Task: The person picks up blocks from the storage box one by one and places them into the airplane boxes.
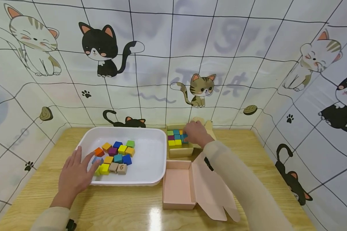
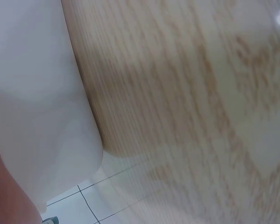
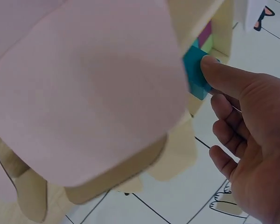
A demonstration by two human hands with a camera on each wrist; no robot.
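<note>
My right hand [image 1: 197, 133] is over the right side of the small yellow cardboard box [image 1: 180, 153]. In the right wrist view its thumb and fingers pinch a teal cube [image 3: 194, 66] at the box's opening. Rows of coloured cubes [image 1: 177, 137] fill the left part of that box. On the left, my left hand [image 1: 76, 173] lies with spread fingers across the near-left rim of the white tray [image 1: 150, 154], its fingertips by the cubes. Inside the tray are several loose coloured cubes [image 1: 112, 151] and plain wooden ones [image 1: 122, 169], one marked 6.
An open pink cardboard box [image 1: 179, 184] stands in front of the yellow one, its lid [image 1: 214, 189] spread to the right beneath my right forearm. The wooden table [image 1: 127, 208] is enclosed by a cat-patterned cloth [image 1: 153, 70] at the back and sides.
</note>
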